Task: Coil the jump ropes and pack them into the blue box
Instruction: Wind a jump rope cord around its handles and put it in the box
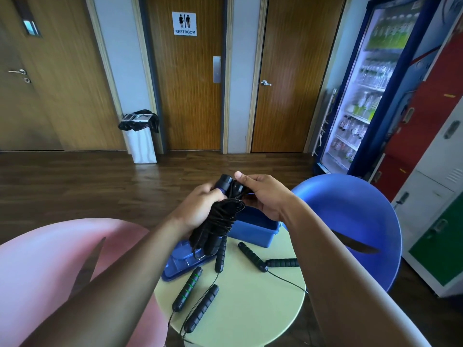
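My left hand (200, 206) grips a coiled black jump rope (218, 221) by its bundled handles, above the round table. The thin cord is wound round the handles, whose upper ends have purple bands. My right hand (260, 194) pinches the cord at the top of the bundle. Just beyond and below my hands, the open blue box (255, 229) stands on the table. Its blue lid (180, 261) lies flat to the left. Several loose black foam handles lie on the table: one with green rings (188, 288), one beside it (201, 308), a pair at the right (253, 256).
The pale green round table (250, 309) is small, and thin cords trail over its front edge. A pink chair (50, 271) stands at the left and a blue chair (355, 216) at the right. Doors, a bin (141, 139) and a drinks fridge (370, 91) stand beyond.
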